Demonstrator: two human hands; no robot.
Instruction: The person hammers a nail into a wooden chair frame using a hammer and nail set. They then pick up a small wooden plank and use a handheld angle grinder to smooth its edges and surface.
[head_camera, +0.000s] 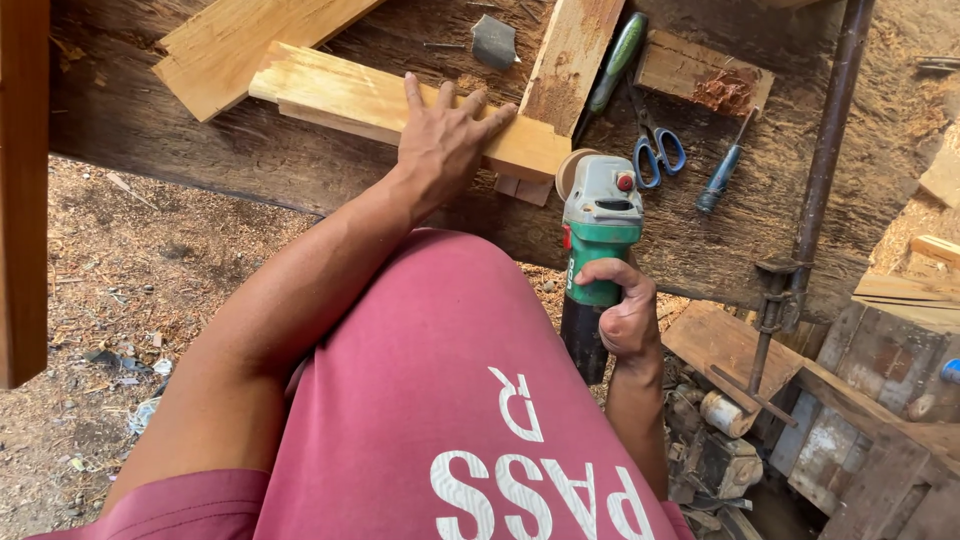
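Note:
My left hand (443, 137) lies flat, fingers spread, on a pale wooden block (340, 95) that rests on a rough dark workbench (250, 150). My right hand (625, 315) grips the body of a green and grey angle grinder (600, 225). The grinder's disc end sits right at the block's right end, near its lower corner. Whether the disc touches the wood I cannot tell.
Blue-handled scissors (655, 150), a blue screwdriver (722, 175), a green-handled tool (617, 60) and more wood pieces (700, 75) lie on the bench. A rusty metal clamp bar (825, 150) runs down the right. Sawdust covers the ground (120, 290) at left; scrap boxes stand at lower right.

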